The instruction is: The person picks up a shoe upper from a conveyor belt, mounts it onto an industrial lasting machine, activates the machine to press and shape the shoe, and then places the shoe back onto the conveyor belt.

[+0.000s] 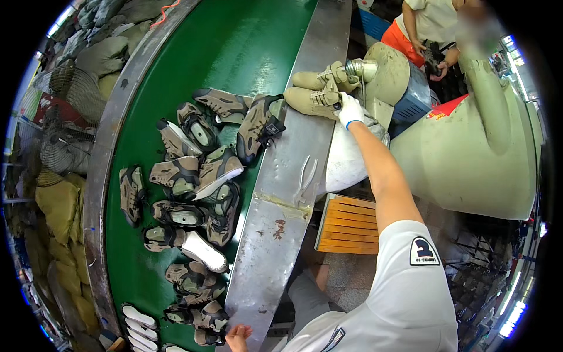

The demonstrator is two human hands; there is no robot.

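Nearer tan shoe lies crosswise on metal ledge's far part, toe at ledge's left edge. Gloved right hand at its heel, closest — fingers bent, grip unclear. Bare left hand at ledge's near end — half-curled, can't tell if holding.

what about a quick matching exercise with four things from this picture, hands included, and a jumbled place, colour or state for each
Column one:
1. right hand
2. left hand
3. silver two-armed tool
4. belt surface

Column two:
A. green, with shoes lying on it
B. bare, near the picture's lower edge
C. lying on the metal ledge
D. white-gloved, at a beige shoe

Right pairs: 1-D, 2-B, 3-C, 4-A
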